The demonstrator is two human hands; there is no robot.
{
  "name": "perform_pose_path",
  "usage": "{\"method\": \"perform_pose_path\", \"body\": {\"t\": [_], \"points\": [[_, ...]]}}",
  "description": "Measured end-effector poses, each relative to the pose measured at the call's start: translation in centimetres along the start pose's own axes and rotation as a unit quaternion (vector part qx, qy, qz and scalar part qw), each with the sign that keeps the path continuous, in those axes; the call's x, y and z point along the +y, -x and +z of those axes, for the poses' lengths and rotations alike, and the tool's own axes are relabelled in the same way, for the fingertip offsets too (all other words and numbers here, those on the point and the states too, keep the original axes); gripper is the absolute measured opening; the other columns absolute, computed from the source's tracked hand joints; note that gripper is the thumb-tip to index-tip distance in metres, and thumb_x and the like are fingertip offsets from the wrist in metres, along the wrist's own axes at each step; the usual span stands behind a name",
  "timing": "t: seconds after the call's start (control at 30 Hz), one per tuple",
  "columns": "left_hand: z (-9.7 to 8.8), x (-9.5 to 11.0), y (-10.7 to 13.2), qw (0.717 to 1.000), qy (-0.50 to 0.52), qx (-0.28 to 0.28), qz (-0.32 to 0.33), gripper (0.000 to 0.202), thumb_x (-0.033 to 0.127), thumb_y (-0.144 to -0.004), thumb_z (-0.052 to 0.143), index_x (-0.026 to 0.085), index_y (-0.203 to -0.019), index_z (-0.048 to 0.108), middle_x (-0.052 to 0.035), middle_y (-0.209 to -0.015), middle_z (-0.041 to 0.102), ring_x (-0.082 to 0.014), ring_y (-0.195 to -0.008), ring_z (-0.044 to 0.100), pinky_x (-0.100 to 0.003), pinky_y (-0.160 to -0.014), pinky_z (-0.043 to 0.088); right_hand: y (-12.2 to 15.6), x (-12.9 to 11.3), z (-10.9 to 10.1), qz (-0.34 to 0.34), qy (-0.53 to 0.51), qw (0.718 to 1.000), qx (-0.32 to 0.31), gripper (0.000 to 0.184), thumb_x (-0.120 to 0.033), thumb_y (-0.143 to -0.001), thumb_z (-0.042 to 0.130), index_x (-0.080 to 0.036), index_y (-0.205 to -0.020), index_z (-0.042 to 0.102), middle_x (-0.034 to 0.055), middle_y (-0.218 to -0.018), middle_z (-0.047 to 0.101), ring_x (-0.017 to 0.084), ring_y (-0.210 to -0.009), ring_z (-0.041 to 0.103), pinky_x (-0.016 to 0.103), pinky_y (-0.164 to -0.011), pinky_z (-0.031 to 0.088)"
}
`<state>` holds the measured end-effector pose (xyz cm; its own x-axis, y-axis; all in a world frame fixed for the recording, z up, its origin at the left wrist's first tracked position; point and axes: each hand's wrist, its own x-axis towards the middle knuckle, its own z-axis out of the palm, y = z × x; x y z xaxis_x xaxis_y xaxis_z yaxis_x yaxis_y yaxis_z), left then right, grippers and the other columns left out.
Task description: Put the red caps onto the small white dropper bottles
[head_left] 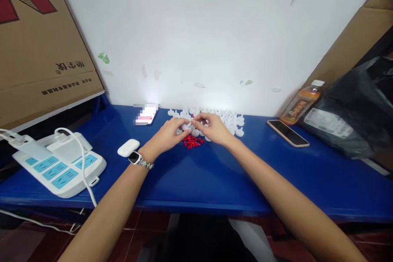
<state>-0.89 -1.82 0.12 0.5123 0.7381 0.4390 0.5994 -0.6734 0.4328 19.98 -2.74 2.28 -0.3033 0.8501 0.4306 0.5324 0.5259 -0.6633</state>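
My left hand (169, 134) has thumb and fingers closed round a small translucent white plastic piece (186, 126). Touching or nearly touching it are the fingertips of my right hand (214, 129), pinched together; what they hold is too small to make out. A little pile of small red parts (194, 142) lies on the blue table just below both hands. Behind and to the right spread many more white plastic pieces (230, 119), each a round base with a short stem, partly hidden by my right hand.
A white power strip (63, 172) with plugged cables and a white earbud case (128, 147) are on the left of the blue table (196, 184). A phone (146, 114) lies at the back. Right: another phone (287, 133), an orange drink bottle (300, 104), a dark plastic bag (353, 110).
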Motion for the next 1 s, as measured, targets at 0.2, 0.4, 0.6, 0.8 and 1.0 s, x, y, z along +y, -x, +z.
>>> {"method": "perform_pose_path", "body": {"t": [0.2,0.4,0.6,0.8,1.0], "points": [[0.6,0.7,-0.1,1.0,0.011,-0.028,0.006,0.04,0.052,-0.096,0.051,0.02,-0.114,0.066,-0.0074,-0.103,0.07,-0.0222,-0.089,0.063,-0.036,-0.083,0.049,3.3,1.6,-1.5,-0.039,0.222,0.972,-0.059,0.01,-0.031,-0.087,0.067,-0.022,-0.09,0.071,0.0057,-0.095,0.068,0.025,-0.099,0.054,0.04,-0.09,0.031],[0.6,1.2,-0.2,0.999,0.01,-0.042,0.005,0.038,0.053,-0.096,0.051,0.021,-0.108,0.067,-0.0043,-0.095,0.071,-0.0201,-0.083,0.063,-0.034,-0.077,0.046,3.9,2.0,-1.4,-0.06,0.271,0.956,-0.098,0.009,-0.032,-0.09,0.066,-0.024,-0.09,0.072,0.0066,-0.096,0.062,0.026,-0.1,0.049,0.039,-0.088,0.03],[0.5,1.4,-0.2,0.998,0.017,-0.053,-0.003,0.037,0.052,-0.097,0.051,0.02,-0.107,0.068,-0.003,-0.09,0.07,-0.019,-0.08,0.061,-0.033,-0.076,0.044,3.7,2.2,-0.8,-0.067,0.23,0.967,-0.083,0.01,-0.026,-0.091,0.064,-0.021,-0.086,0.07,0.0063,-0.094,0.066,0.024,-0.099,0.05,0.039,-0.088,0.031],[0.6,1.9,-0.3,0.997,0.05,-0.055,-0.003,0.038,0.052,-0.098,0.049,0.02,-0.111,0.065,-0.0032,-0.093,0.069,-0.018,-0.079,0.061,-0.031,-0.074,0.045,2.8,2.1,1.1,0.032,-0.126,0.984,0.121,0.016,-0.035,-0.088,0.066,-0.02,-0.083,0.069,0.002,-0.082,0.071,0.018,-0.079,0.062,0.033,-0.078,0.044],[1.5,1.8,-0.3,0.998,0.047,-0.048,0.017,0.041,0.051,-0.102,0.038,0.019,-0.119,0.059,-0.0076,-0.104,0.066,-0.0215,-0.091,0.061,-0.037,-0.084,0.047,2.5,1.6,2.2,0.062,-0.271,0.946,0.165,0.028,-0.047,-0.081,0.072,-0.019,-0.08,0.071,0.0038,-0.079,0.074,0.018,-0.074,0.066,0.03,-0.07,0.049]]}}
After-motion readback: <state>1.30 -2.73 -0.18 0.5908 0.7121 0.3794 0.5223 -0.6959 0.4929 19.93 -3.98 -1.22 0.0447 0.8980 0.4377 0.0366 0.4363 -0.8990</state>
